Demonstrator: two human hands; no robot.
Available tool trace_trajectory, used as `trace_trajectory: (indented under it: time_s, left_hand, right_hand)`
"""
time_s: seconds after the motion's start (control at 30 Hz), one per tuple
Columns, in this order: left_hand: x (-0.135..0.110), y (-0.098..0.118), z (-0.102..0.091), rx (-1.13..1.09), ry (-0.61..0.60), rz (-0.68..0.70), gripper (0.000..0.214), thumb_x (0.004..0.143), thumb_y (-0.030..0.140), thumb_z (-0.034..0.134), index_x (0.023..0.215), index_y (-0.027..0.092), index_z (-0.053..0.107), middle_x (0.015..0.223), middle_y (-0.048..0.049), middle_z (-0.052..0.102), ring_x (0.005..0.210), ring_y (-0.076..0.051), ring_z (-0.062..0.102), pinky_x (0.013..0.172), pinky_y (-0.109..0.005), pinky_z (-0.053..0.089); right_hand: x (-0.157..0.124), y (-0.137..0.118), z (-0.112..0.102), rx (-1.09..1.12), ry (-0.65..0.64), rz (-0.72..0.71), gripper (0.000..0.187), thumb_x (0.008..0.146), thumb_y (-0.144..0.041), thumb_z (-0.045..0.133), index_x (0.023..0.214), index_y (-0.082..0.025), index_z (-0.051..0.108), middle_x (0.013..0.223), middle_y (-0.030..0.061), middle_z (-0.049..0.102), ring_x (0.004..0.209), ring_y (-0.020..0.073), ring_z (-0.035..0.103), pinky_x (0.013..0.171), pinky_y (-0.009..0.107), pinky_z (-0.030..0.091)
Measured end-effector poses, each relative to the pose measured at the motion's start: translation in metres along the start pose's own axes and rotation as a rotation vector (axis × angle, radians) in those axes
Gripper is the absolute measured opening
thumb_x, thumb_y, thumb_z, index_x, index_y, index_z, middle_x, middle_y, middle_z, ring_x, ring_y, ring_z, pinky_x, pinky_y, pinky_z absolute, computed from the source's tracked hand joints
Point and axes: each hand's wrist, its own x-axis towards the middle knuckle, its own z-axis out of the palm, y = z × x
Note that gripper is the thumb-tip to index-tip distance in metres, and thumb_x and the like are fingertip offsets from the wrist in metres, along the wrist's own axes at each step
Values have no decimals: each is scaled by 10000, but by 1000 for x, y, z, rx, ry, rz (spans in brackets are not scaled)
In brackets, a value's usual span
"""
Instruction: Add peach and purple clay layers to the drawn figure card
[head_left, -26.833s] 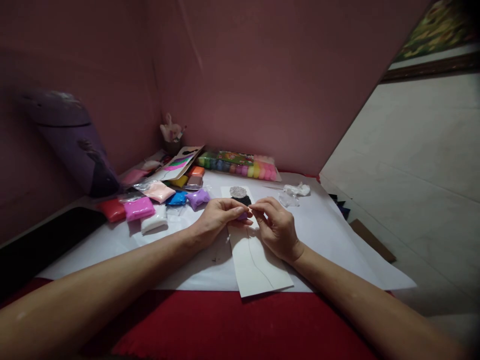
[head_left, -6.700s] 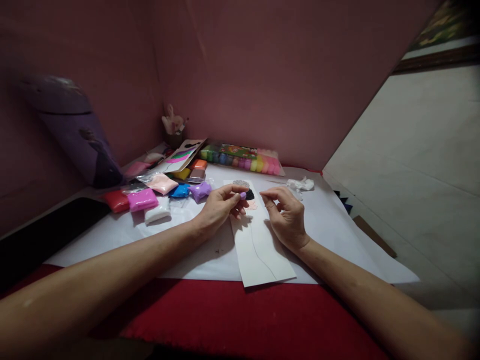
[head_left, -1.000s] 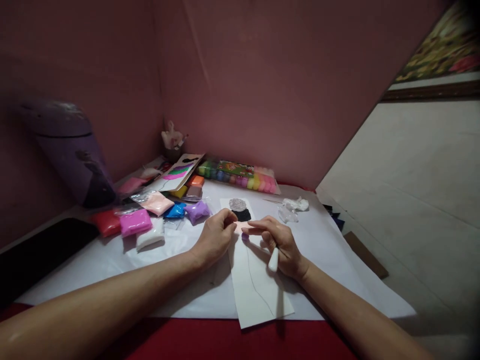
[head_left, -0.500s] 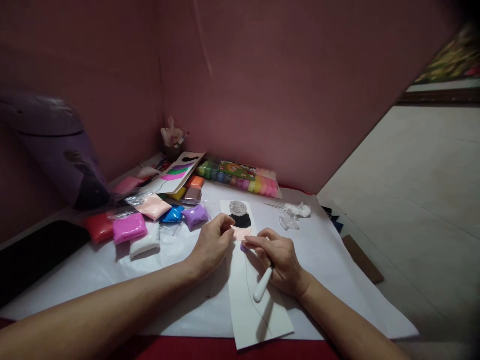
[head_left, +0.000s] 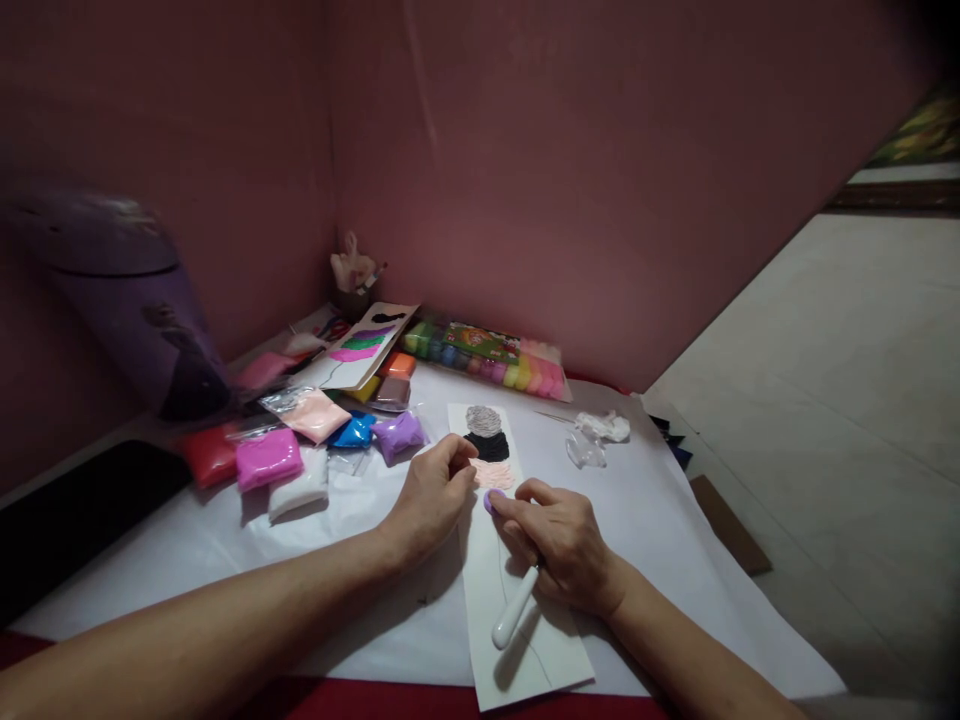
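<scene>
A strip of white card (head_left: 487, 640) lies lengthwise in front of me, with bands of grey clay (head_left: 484, 420), black clay (head_left: 489, 446) and peach clay (head_left: 495, 474) at its far end. Just below the peach band sits a small lump of purple clay (head_left: 492, 500), under the fingertips of my right hand (head_left: 562, 540). That hand also grips a tool with a white handle (head_left: 516, 608), its handle slanting down toward me. My left hand (head_left: 431, 495) is closed in a pinch at the card's left edge, beside the peach band; whatever its fingertips hold is hidden.
Bagged clay, including a pink packet (head_left: 268, 458) and a purple packet (head_left: 399, 434), lies at the left. Behind are a second decorated card (head_left: 364, 350) and a long clay pack (head_left: 487, 358). Crumpled white plastic (head_left: 602, 428) rests at right. A purple bin (head_left: 127, 300) stands far left.
My right fingertips now press on the purple clay, which shows more fully. The white handle has swung lower and left. My left hand stays pinched by the card; the whole view has shifted slightly.
</scene>
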Motion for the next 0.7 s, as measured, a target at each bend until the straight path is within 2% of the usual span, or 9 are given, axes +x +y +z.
trace_trajectory:
  time_s: [0.2, 0.33, 0.4, 0.43, 0.53, 0.6, 0.7]
  left_hand:
    - [1, -1, 1, 2, 5, 10, 103, 795, 178, 539, 874, 188, 604, 729, 12, 593, 714, -156, 555, 685, -297, 437]
    - [1, 0, 0, 13, 5, 14, 117, 787, 167, 536, 876, 186, 609, 747, 5, 604, 728, -157, 558, 704, -303, 440]
    - [0, 2, 0, 11, 18, 20, 117, 776, 162, 540, 866, 186, 611, 746, 4, 605, 727, -158, 559, 699, -302, 442]
    - [0, 2, 0, 11, 25, 19, 116, 770, 160, 544, 860, 186, 612, 737, 6, 602, 719, -158, 557, 690, -301, 442]
    - [-1, 5, 0, 8, 31, 7, 117, 759, 162, 553, 853, 186, 618, 712, 11, 597, 704, -159, 554, 666, -295, 441]
    - [-1, 6, 1, -9, 31, -7, 101, 766, 177, 554, 845, 185, 618, 718, 10, 596, 710, -158, 557, 659, -287, 447]
    - [-1, 7, 1, -82, 21, -25, 90, 816, 233, 527, 813, 185, 604, 746, 4, 598, 726, -155, 575, 657, -276, 467]
  right_hand:
    - [3, -6, 0, -44, -37, -15, 275, 946, -170, 412, 1163, -154, 579, 632, 21, 631, 620, 200, 560, 547, 326, 450]
    - [4, -7, -1, 13, -33, 0, 281, 948, -169, 418, 1166, -145, 593, 665, 39, 662, 607, 201, 554, 536, 330, 456]
    - [3, -6, -1, 111, 43, 42, 306, 975, -195, 396, 1208, -173, 593, 746, 51, 702, 635, 195, 582, 558, 327, 481]
    - [1, -4, 0, 178, 126, 84, 326, 995, -217, 372, 1237, -196, 590, 808, 58, 721, 660, 189, 601, 583, 326, 500]
    - [-7, 0, 3, 326, 348, 293, 379, 1028, -330, 339, 1316, -212, 555, 900, 89, 737, 741, 201, 633, 656, 360, 533]
    - [-12, 3, 6, 384, 460, 433, 380, 1027, -385, 333, 1252, -225, 594, 867, 82, 716, 717, 193, 617, 632, 345, 531]
    - [-15, 6, 8, 425, 531, 524, 439, 1011, -495, 308, 1108, -226, 641, 845, 72, 659, 700, 188, 596, 627, 341, 528]
